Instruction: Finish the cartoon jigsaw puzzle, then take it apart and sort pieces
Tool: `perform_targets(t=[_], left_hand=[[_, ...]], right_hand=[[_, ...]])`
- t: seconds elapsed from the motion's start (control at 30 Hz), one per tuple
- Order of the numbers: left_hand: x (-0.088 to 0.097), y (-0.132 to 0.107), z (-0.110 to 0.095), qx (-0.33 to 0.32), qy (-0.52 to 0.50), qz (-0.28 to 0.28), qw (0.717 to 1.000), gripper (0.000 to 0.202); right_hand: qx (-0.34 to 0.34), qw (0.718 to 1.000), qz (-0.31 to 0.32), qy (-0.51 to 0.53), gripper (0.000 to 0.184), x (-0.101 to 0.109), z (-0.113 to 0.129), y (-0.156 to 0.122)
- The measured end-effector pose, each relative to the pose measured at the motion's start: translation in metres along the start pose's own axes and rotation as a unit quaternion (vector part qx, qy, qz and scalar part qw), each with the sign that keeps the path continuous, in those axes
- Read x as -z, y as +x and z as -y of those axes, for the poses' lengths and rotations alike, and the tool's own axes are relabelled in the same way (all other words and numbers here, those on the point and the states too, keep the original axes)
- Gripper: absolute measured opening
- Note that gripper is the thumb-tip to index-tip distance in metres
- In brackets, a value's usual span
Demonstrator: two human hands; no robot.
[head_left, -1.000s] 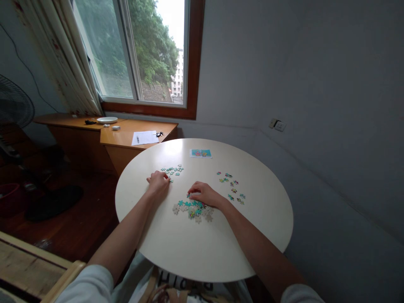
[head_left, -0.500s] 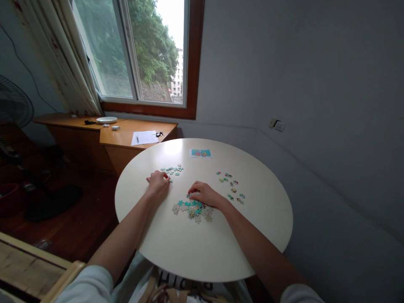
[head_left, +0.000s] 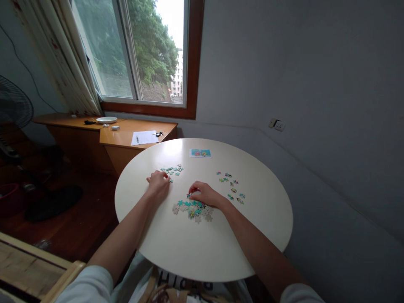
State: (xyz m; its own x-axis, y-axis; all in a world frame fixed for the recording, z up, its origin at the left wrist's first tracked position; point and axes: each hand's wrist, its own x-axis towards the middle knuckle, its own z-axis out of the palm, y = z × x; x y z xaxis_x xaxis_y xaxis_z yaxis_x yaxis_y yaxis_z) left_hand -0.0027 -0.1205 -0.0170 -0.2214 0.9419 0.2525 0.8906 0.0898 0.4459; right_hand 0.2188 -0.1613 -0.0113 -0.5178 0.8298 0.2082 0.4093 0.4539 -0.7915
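My right hand (head_left: 204,194) is pinched on a small multicoloured puzzle piece (head_left: 188,195), just above a heap of jigsaw pieces (head_left: 193,206). Some pieces in the heap show teal or coloured faces, others grey backs. To the left, my left hand (head_left: 158,183) rests low over the table, its fingers curled together at a teal puzzle piece (head_left: 171,181); the fingertips partly hide the grip. Beyond that hand lies a loose group of teal pieces (head_left: 173,170). Scattered yellow, pink and teal pieces (head_left: 232,183) lie right of my right hand.
All of this is on a round white table (head_left: 265,219). A small picture card (head_left: 201,153) lies at its far side. Behind it on the left, a wooden desk (head_left: 126,126) bears a paper sheet (head_left: 143,138), keys and a white plate (head_left: 106,120). A fan (head_left: 14,103) stands far left.
My right hand has shifted very slightly, with the piece in its fingertips turned a little. My left hand stays almost in place.
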Motion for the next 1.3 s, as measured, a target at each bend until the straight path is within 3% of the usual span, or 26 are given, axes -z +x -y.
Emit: perform_targets(t=[0.5,1.3], left_hand=[[0.013,-0.007,-0.009,0.014,-0.013,0.026,0.999,0.019],[0.017,-0.008,-0.011,0.013,-0.016,0.042,0.999,0.018]], right_hand=[[-0.031,0.999,0.006,0.008,0.014,0.001,0.005,-0.001],[-0.030,0.998,-0.011,0.052,0.010,0.002,0.004,0.000]])
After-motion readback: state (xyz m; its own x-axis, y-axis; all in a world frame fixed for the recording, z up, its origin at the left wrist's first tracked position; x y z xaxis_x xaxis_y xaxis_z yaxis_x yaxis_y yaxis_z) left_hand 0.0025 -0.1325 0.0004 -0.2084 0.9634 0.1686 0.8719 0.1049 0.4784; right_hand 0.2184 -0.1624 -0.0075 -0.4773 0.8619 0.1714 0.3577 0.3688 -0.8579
